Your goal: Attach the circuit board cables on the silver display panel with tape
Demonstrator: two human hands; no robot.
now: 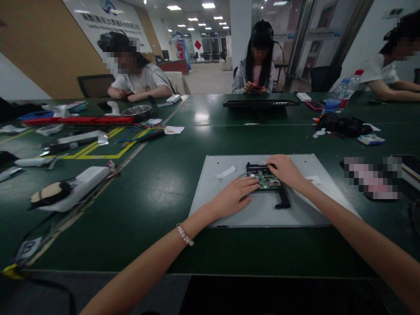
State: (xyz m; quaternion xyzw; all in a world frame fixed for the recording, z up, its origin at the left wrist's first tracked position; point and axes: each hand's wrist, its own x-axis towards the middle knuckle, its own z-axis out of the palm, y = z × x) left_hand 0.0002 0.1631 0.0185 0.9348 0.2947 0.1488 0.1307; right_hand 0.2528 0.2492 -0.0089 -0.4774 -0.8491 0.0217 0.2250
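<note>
A flat grey metal panel [226,215] lies on the table in front of me. On its middle sits a green circuit board [265,180], set in a black plastic bracket [282,202]. My left hand [233,196] is open, its fingers stretched out flat and touching the board's left edge. At the bracket's upper right, my right hand [286,169] is closed, with curled fingers gripping the bracket's top part. Its fingertips are partly hidden. A strip of white tape [226,172] shows on the panel to the left of the bracket.
The green table [154,197] holds a black monitor [260,104] beyond the panel. Plastic bottles [349,89] and a black bundle [343,124] stand at right, near a phone [370,179]. A white device [75,188], tools and wires lie at left. Several people sit around the table.
</note>
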